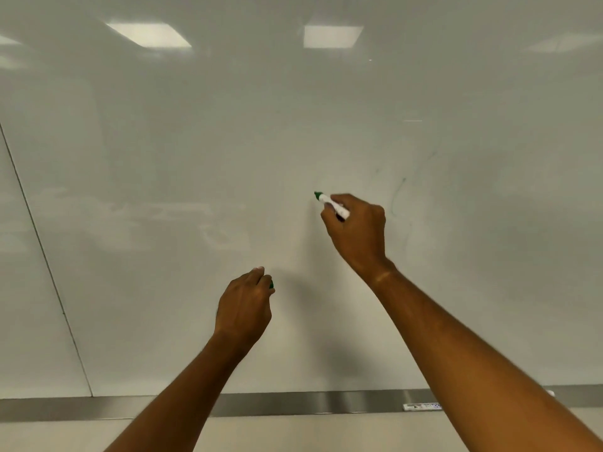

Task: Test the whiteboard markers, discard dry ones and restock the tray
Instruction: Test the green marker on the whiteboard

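Your right hand (354,228) gripped the uncapped green marker (331,205) with its tip at the whiteboard (195,158), evidently to test its ink, while your left hand (244,308) curled round the green cap (271,284) for recapping, above the tray (293,404).

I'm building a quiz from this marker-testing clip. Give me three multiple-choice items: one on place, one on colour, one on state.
1. Where is the marker's tip?
A. at the whiteboard
B. in the tray
C. inside the cap

2. What colour is the tip?
A. red
B. green
C. blue

3. What state is the marker in?
A. capped
B. uncapped
C. lying on the tray

Key:
1 A, the right hand points the marker at the whiteboard.
2 B, the exposed tip is green.
3 B, the left hand grips the green cap apart from it.
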The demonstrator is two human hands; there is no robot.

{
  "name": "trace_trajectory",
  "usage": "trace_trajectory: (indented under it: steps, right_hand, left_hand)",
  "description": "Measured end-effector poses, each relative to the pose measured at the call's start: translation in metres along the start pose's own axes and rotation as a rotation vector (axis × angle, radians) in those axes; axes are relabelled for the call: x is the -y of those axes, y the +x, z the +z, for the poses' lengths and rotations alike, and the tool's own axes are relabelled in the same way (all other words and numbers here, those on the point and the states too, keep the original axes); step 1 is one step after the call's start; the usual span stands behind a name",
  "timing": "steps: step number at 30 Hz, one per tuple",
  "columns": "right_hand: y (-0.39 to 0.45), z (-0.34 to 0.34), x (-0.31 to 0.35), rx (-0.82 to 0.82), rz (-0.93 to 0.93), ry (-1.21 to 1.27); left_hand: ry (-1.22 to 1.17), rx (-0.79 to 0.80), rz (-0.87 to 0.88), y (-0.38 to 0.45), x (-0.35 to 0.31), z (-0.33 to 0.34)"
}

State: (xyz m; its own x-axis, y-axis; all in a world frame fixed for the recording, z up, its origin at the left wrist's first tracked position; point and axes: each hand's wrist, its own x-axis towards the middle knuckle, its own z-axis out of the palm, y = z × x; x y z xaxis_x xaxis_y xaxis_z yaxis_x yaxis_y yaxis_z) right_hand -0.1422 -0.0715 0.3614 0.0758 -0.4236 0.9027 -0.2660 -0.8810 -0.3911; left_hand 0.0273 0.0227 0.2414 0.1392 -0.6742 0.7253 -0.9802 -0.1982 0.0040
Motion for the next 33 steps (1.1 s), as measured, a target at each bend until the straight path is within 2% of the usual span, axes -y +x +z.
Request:
trace_trajectory:
  steps: [5,7,10,15,20,23,24,27,29,31,33]
  right_hand:
    - [0.019,0.023,0.004,0.082,0.046,0.029]
    - [0.009,0.031,0.002,0.122,0.062,0.067]
    - [-0.02,0.038,-0.004,0.246,0.015,-0.02]
    - [-0.056,0.035,-0.022,0.13,0.086,-0.019]
    - [-0.092,0.03,-0.041,0.159,0.176,-0.077]
    - [-0.09,0.026,-0.042,0.271,0.196,-0.093]
    - [-0.082,0.023,-0.039,0.238,0.164,-0.068]
    - [-0.039,0.012,-0.024,-0.044,0.031,-0.011]
    - [-0.008,0.004,-0.023,-0.163,0.02,-0.004]
    - [0.006,-0.001,-0.024,-0.168,0.03,-0.021]
    - [0.003,-0.002,-0.03,-0.105,-0.029,-0.085]
  left_hand:
    - [-0.013,0.01,-0.009,-0.001,0.0,0.001]
    - [-0.01,0.012,-0.019,-0.002,0.001,0.001]
    - [-0.008,0.026,-0.03,-0.005,0.005,0.002]
    - [0.004,0.025,-0.038,-0.009,0.014,0.003]
    - [-0.01,0.017,-0.024,-0.01,0.015,0.003]
    - [-0.01,0.022,-0.024,-0.011,0.014,0.003]
    - [-0.012,0.025,-0.019,-0.011,0.013,0.004]
    - [-0.017,0.032,-0.015,-0.009,0.01,0.003]
    - [-0.025,0.038,-0.015,-0.008,0.008,0.004]
    - [-0.032,0.041,-0.007,-0.008,0.007,0.005]
    - [-0.032,0.044,-0.005,-0.007,0.006,0.006]
